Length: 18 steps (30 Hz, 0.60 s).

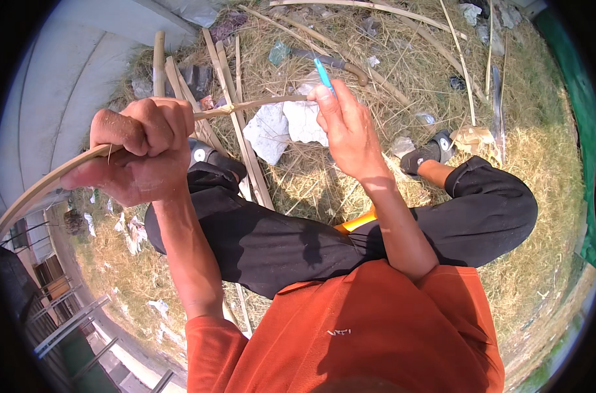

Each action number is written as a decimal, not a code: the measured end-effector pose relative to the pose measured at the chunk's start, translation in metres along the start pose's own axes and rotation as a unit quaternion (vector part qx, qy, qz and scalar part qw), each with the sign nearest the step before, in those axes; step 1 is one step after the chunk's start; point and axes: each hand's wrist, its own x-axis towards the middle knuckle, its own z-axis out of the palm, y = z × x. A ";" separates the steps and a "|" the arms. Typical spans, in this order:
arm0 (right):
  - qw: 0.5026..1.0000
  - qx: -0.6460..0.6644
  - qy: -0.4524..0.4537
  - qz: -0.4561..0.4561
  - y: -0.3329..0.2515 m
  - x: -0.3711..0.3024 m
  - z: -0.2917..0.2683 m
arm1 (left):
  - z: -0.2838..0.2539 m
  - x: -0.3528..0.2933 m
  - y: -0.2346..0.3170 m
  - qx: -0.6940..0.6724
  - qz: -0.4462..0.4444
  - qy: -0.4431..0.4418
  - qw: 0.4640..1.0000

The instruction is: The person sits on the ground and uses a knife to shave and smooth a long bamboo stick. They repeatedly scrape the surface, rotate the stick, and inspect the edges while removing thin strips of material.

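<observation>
My left hand is closed in a fist round a long bamboo strip. The strip bends down to the lower left of it, and its other part, with a knot in it, runs right to my right hand. My right hand is closed, raised over the ground between my feet. Between its fingers is a slim light-blue pen-like tool, pointing up and away. The strip's thin end reaches the right thumb and fingertips; whether they pinch it is hard to tell.
Pale stones lie ahead on the dry grass. Split bamboo lengths lean near my left foot. A dark blade with a brown handle lies farther off. An orange object shows between my legs. A white wall stands left, green sheeting right.
</observation>
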 end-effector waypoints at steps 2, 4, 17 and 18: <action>0.995 0.057 -0.075 0.017 -0.015 -0.024 0.010 | 0.010 0.003 -0.006 -0.006 0.000 -0.009 1.000; 0.994 0.082 -0.061 -0.026 -0.015 -0.039 0.028 | 0.020 0.003 -0.004 -0.002 0.007 -0.010 1.000; 0.997 0.045 -0.047 -0.052 -0.012 -0.074 0.040 | 0.027 -0.010 0.020 0.030 0.037 0.035 0.998; 0.997 0.036 -0.047 -0.054 -0.012 -0.074 0.041 | 0.029 -0.011 0.022 0.042 0.039 0.050 0.997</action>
